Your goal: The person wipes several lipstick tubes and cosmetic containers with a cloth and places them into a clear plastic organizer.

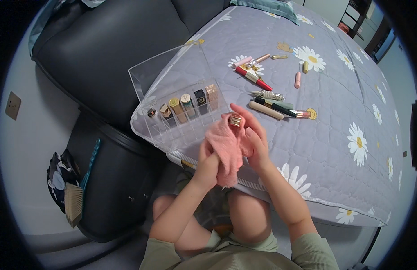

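Head view. The left hand (207, 168) has its fingers closed on a pink cloth (226, 150), gripping it near the middle; the lower end hangs below. The right hand (258, 144) is curled round the cloth's other side, its index finger stretched toward the top. A gold-coloured cylindrical piece (235, 120) protrudes from the upper folds, between the cloth and the right fingers; which fingertips bear on it cannot be told. Cloth and piece are held above the near edge of the bed (334, 148), beside a clear compartment box (183, 135).

The box stands on the bed corner, its clear lid (170, 63) raised. A row of upright containers occupies the rear compartments, among them a gold-topped tube (176, 109) and a black case (200, 98).

On the flowered cover beyond the right hand lies a close group: a beige tube (266, 110), a black tube (276, 107) and a silver ornate tube (269, 95). Farther off lie a red tube (253, 78) and, well apart, a small pink tube (298, 80).
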A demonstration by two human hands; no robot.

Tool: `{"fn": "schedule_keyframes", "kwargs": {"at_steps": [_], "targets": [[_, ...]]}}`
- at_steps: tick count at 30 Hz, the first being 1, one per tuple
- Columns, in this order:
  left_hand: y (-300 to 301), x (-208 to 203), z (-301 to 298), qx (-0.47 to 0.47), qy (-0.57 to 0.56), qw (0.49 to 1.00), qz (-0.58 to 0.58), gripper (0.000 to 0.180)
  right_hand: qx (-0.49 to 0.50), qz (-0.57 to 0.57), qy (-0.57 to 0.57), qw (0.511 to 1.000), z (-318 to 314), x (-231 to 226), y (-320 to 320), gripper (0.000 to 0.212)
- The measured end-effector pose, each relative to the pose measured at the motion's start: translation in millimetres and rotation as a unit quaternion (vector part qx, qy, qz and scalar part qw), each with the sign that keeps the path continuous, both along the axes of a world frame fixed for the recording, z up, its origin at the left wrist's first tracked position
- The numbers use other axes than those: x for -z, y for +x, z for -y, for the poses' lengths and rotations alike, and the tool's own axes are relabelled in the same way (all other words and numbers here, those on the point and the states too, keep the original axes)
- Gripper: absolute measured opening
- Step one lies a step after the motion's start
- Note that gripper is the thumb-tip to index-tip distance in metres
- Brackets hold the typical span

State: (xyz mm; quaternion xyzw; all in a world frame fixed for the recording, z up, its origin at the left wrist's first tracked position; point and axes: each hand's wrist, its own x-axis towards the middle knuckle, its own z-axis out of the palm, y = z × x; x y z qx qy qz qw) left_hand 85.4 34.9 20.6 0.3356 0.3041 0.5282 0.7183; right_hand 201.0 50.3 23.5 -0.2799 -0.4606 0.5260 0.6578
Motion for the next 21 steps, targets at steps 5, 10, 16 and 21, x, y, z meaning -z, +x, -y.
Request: {"fn": "schedule_keyframes", "kwargs": {"at_steps": [5,10,16,21], "targets": [[-6,3,-9,-0.034,0.015,0.998,0.059,0.024,0.042,0.077,0.039,0.995,-4,1,16,0.039],[-7,-2,-9,0.01,0.087,0.995,-0.046,0.029,-0.003,0.09,0.076,0.993,-8,10,20,0.032],[-11,-5,-8,0.069,0.062,0.995,-0.023,0.03,-0.029,0.121,0.127,0.984,-7,8,16,0.029],[-9,-7,-9,0.056,0.052,0.996,-0.047,0.029,-0.004,0.116,0.126,0.985,-3,6,15,0.026]]}}
